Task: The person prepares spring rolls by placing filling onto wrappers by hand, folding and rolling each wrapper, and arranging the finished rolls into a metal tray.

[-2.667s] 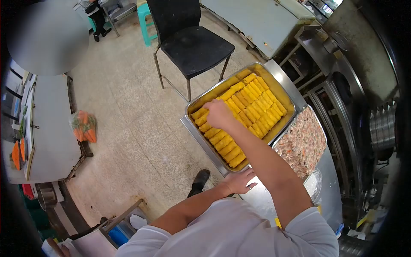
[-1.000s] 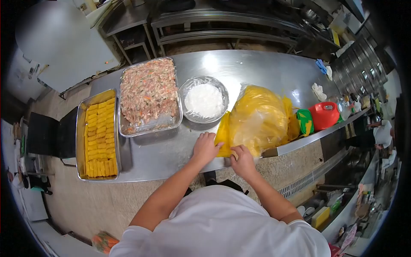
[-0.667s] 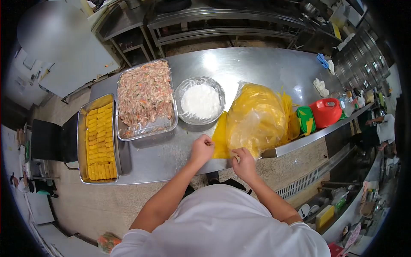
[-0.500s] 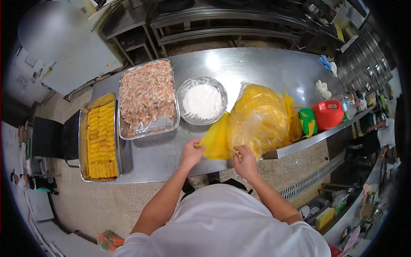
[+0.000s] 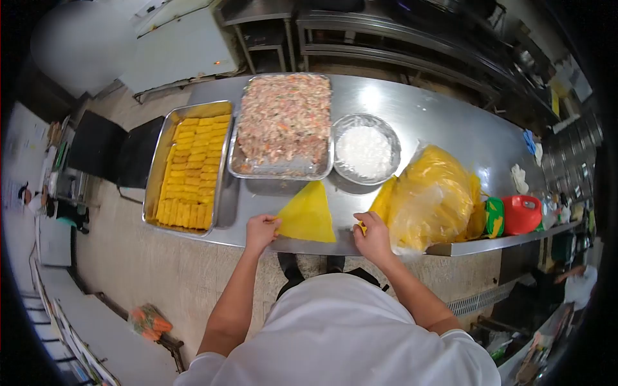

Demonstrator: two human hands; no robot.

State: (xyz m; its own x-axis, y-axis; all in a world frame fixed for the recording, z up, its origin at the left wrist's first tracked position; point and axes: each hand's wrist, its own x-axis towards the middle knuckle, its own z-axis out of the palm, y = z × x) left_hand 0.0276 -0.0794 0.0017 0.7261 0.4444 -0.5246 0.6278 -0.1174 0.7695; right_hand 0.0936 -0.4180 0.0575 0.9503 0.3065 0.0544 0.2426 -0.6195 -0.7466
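Note:
A thin, roughly triangular yellow wrapper sheet (image 5: 308, 215) lies on the steel table, one corner pinched by my left hand (image 5: 261, 233). My right hand (image 5: 373, 236) has curled fingers at the corner of the stacked yellow wrapper sheets (image 5: 384, 198), with a bit of yellow between thumb and fingers. Most of the stack sits inside a clear plastic bag (image 5: 432, 199) just right of that hand. Behind the sheets stand a metal bowl (image 5: 394, 168) of white paste and a tray (image 5: 281, 172) of chopped, mixed filling.
Left of the filling, a deep metal pan (image 5: 224, 128) holds rows of yellow rolls (image 5: 190, 174). A red jug (image 5: 521, 215) and green container (image 5: 494, 217) stand at the table's right. A black chair (image 5: 96, 145) is beyond the left end; another person (image 5: 570, 283) is far right.
My left hand has moved left, drawing one yellow sheet away from the stack and bag. My right hand stays beside the bag. The view has shifted, so the table appears further right.

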